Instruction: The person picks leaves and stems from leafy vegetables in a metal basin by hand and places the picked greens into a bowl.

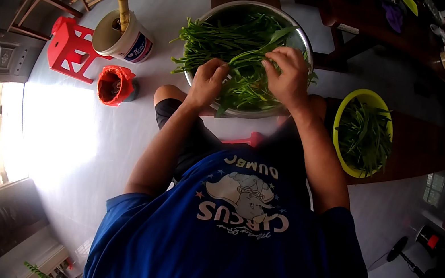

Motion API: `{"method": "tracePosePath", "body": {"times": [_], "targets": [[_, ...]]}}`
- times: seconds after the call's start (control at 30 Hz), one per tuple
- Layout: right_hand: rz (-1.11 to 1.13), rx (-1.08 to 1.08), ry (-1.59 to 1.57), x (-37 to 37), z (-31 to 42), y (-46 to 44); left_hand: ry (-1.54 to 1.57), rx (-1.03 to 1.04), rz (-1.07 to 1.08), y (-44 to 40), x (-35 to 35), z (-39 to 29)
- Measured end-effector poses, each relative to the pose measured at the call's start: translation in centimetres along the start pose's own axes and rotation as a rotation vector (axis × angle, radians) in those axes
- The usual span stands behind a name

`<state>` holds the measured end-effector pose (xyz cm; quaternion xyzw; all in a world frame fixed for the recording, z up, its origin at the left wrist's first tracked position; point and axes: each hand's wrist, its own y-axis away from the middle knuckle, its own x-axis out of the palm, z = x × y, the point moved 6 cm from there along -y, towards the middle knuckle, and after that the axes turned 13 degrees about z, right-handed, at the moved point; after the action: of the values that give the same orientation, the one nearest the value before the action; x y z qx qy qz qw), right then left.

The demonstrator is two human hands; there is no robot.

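Note:
A wide metal basin [303, 25] full of long green leafy stems [223, 38] stands in front of my knees. Over its near left part is my left hand [209, 81], thumb and fingers pinched on a green stem. Higher and to the right, my right hand [288, 75] is over the basin, its fingers bent together around the leafy end of the greens. Stems stretch between the two hands. More loose leaves lie beneath them, and the basin's bottom is hidden. To the right, a yellow-green basket [337, 150] holds more leaves.
On the left are a red plastic stool [63, 52], a white bucket [138, 46] with a bamboo piece in it, and a red-lined bin [115, 85]. Wooden chairs are at the upper left. A dark wooden bench [417, 145] supports the basket; a dark table [366, 22] stands upper right.

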<state>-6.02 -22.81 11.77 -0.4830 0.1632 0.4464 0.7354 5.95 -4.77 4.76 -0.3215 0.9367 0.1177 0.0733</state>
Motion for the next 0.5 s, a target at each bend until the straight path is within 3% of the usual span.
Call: {"method": "tracePosePath", "body": {"times": [0.13, 0.5], "targets": [[0.0, -0.046, -0.025, -0.6, 1.4, -0.8, -0.153, 0.109, -0.069, 0.5, 0.5, -0.9], [0.326, -0.089, -0.102, 2.6, 1.5, -2.3, -0.373, 0.367, -0.045, 1.4, 1.4, -4.0]]}}
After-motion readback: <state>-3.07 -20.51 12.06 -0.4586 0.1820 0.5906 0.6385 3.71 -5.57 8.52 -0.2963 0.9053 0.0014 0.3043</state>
